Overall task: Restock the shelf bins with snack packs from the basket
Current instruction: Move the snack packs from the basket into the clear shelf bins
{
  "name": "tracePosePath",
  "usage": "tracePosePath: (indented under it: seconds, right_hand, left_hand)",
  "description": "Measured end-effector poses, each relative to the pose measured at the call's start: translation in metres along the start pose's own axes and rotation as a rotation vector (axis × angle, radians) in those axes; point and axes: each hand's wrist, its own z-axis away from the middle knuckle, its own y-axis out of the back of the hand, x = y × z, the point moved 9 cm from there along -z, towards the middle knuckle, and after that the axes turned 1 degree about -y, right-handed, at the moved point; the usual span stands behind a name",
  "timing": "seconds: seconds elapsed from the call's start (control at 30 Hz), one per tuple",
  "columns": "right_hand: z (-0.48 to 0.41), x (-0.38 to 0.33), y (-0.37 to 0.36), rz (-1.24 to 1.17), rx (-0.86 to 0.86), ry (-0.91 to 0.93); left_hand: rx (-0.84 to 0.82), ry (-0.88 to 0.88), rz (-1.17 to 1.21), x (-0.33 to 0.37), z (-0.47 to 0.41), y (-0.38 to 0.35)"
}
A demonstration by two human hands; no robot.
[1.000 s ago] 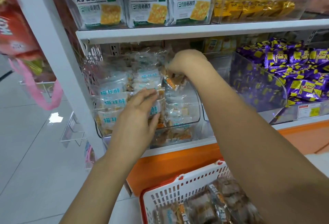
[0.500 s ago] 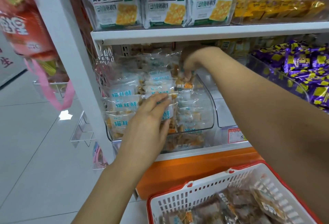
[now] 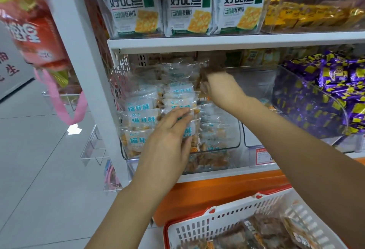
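At five o'clock, nearest, the white basket [image 3: 217, 227] holds clear snack packs [image 3: 266, 235]. Beyond it, the left hand [image 3: 169, 140] presses straight fingers against the blue-labelled packs [image 3: 142, 106] stacked in the clear shelf bin [image 3: 235, 142]. Farther in, toward one o'clock, the right hand [image 3: 219, 86] reaches over that stack, too blurred to tell its grip.

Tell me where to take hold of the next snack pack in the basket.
Probably pinch the loose film at an edge of the topmost snack pack, coming straight down from above: the packs lie flat in a heap, and the basket walls close off every side. The edges are blurred here.
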Motion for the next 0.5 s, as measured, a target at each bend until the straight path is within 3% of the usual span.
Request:
tracePosePath:
  seconds: [0.2, 0.27, 0.4, 0.5]
  right_hand:
    - [-0.009, -0.005, -0.014, -0.109, -0.102, 0.100]
    - [-0.017, 0.003, -0.016, -0.168, -0.094, 0.025]
    - [-0.020, 0.034, -0.003, -0.217, 0.077, -0.223]
    - [-0.014, 0.048, -0.018, -0.163, -0.067, -0.355]
  left_hand:
    - [-0.016, 0.024, 0.033, 0.000, 0.000, 0.000]
    - [-0.021, 0.031, 0.040, 0.000, -0.001, 0.000]
    - [-0.022, 0.031, 0.043, -0.001, -0.001, 0.000]
    - [-0.025, 0.027, 0.042, -0.001, -0.001, 0.000]
